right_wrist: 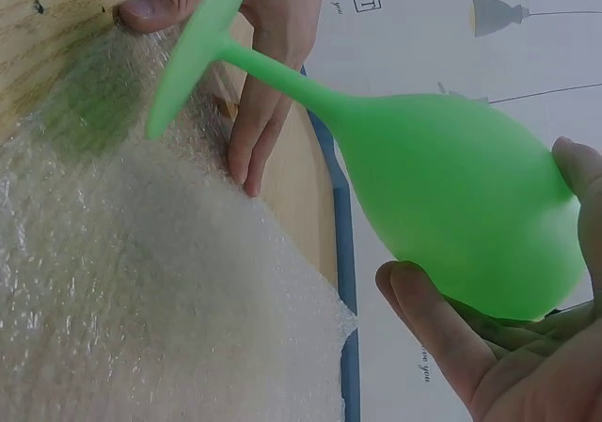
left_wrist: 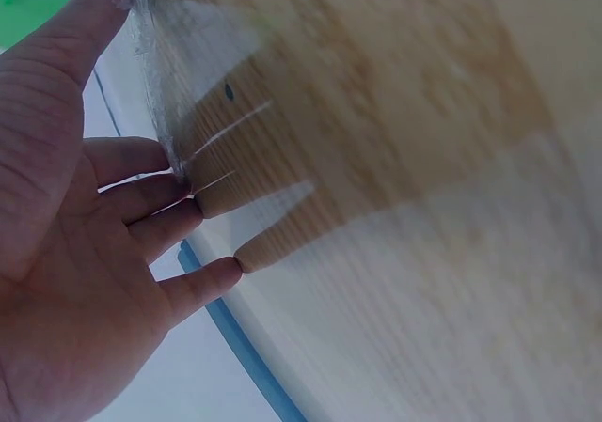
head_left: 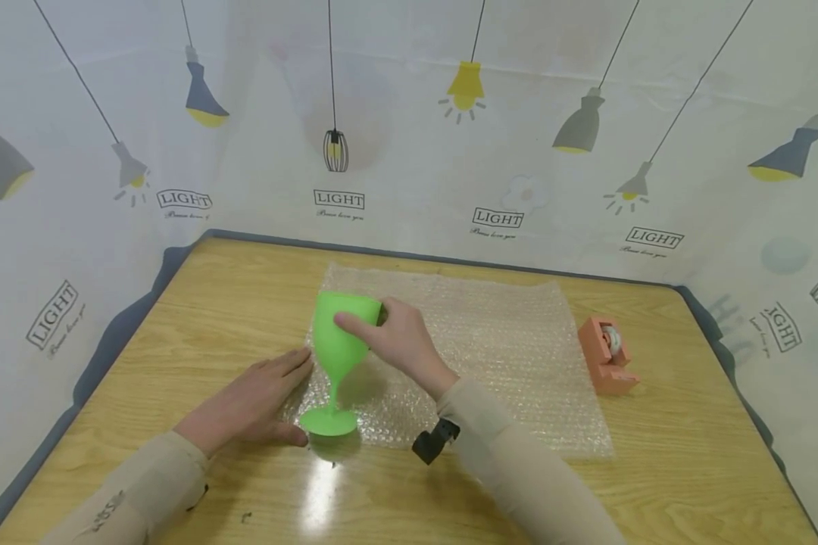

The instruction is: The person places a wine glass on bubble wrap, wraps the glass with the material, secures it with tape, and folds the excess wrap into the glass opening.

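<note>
A bright green goblet (head_left: 341,341) is held upright by its bowl in my right hand (head_left: 409,341), thumb on the near side and fingers round the far side. In the right wrist view its foot (right_wrist: 198,55) hangs just above a sheet of bubble wrap (right_wrist: 141,281). The bubble wrap (head_left: 477,356) lies flat on the wooden table. My left hand (head_left: 262,397) rests at the sheet's left edge with its fingers extended. The left wrist view shows those fingertips (left_wrist: 221,270) touching the tabletop beside the plastic edge; only a green patch of the goblet (left_wrist: 33,4) appears there.
An orange tape dispenser (head_left: 603,356) with a roll of tape stands just right of the bubble wrap. The wooden table (head_left: 198,303) ends against a pale curtain (head_left: 409,166) printed with lamps, which surrounds the back and sides.
</note>
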A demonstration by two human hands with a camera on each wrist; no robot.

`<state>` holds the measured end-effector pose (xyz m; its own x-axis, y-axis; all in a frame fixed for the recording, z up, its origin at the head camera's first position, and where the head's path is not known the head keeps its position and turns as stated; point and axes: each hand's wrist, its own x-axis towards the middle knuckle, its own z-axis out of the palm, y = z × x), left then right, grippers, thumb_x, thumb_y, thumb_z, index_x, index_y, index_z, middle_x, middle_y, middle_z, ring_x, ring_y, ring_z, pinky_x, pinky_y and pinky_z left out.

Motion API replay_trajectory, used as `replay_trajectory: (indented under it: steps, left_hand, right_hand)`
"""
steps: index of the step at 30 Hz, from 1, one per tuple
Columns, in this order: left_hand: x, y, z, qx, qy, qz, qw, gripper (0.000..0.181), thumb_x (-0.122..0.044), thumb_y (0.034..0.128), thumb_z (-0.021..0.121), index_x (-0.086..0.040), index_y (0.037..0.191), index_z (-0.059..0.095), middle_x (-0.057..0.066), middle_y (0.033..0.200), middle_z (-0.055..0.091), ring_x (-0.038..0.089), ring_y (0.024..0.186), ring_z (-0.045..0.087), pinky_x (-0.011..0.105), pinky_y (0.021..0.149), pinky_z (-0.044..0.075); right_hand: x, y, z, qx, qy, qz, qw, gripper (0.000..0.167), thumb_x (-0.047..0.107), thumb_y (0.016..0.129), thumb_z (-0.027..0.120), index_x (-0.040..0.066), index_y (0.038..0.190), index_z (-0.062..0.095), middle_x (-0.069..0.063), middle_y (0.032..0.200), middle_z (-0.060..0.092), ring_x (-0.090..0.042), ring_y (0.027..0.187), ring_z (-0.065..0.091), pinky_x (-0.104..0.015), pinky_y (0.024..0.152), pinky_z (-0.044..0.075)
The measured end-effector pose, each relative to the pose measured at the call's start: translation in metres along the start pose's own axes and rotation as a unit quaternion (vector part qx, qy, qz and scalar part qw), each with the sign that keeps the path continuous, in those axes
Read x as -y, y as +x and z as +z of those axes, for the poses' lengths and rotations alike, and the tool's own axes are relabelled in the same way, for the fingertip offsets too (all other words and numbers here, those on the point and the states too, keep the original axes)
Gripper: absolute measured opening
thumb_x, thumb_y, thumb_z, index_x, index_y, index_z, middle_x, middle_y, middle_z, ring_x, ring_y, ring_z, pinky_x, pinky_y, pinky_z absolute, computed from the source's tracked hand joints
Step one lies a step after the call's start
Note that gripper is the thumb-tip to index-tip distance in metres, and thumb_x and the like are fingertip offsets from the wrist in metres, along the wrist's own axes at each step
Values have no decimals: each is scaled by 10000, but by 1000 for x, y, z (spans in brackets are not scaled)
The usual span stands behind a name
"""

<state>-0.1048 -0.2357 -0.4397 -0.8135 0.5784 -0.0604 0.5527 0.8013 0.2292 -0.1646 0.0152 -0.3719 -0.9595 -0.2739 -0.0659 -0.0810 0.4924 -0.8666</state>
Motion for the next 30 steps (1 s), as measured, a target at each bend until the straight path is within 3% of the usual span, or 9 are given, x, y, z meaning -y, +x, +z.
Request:
replay_trajectory:
  steps: [6,13,21,30]
  left_hand:
    - [0,0,0,110,-45,-114,9999,1184,-625,712,843,99,1527,381,289,1625,300,454,1479,353,633,1167,351]
    - [-1,-1,-1,122,3,-136,9998,1183,-626,709,843,91,1529,383,284,1626,302,451,1479,355,631,1171,346]
    - [-1,-1,-3,92,99,-82,9999,1186,-655,717,826,101,1521,391,294,1618,313,452,1468,372,626,1162,363]
    - [-1,-1,-4,145,59,-131,9998,1212,-693,718,805,76,1546,365,277,1628,310,450,1469,373,639,1157,363]
  right_hand:
    - [0,6,2,111,93,208,9997,521,594,887,737,82,942,658,-64,845,692,-206,729,660,-318,629,570]
    - [-4,14,7,328,555,604,9961,562,591,890,739,43,998,677,-94,889,712,-346,846,738,-497,792,625]
    - [-11,21,15,424,587,954,9928,598,627,873,735,43,984,675,-93,878,716,-349,844,746,-480,843,617]
    - [-9,27,24,345,184,1096,9932,606,654,854,739,53,872,664,-94,811,708,-336,785,750,-432,766,623]
